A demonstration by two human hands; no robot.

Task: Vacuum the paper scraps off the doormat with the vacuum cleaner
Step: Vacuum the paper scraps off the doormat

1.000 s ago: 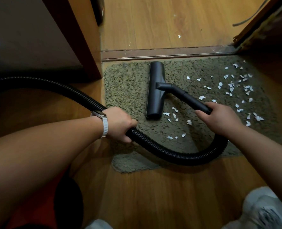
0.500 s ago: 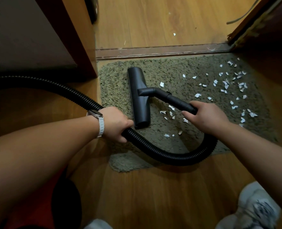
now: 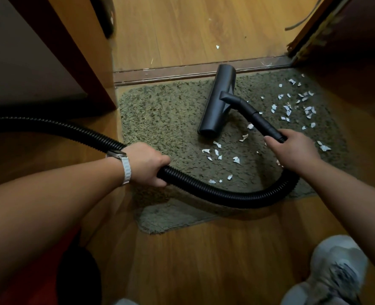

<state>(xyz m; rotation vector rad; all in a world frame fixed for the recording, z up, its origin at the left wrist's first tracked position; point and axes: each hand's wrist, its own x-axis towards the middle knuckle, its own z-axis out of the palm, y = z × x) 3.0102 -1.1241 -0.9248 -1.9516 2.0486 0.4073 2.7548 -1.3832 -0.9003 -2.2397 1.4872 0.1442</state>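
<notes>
Paper scraps strewn over the right part of the doormat, thickest toward its far right corner, with a looser patch near the middle, just on the near side of the floor nozzle. One stray fleck beyond the threshold strip, out on the wooden floor.

Nozzle flat on the pile, long axis pointing away, far end at or over the threshold strip. Set that way, most likely, to sweep sideways into the dense cluster on the right.

Right grip closed round the lower end of the rigid tube, fingers curled about it: the steering hold, close enough to the nozzle to press and swing it.

Left grip wrapped round the ribbed hose well back from the tube, wristwatch on that arm. Probably there to take the hose's drag, so the loop sagging between the two grips does not tug the nozzle off line or rake through the scraps under it.

Task judged well short of done, with plenty of paper left on the mat.
</notes>
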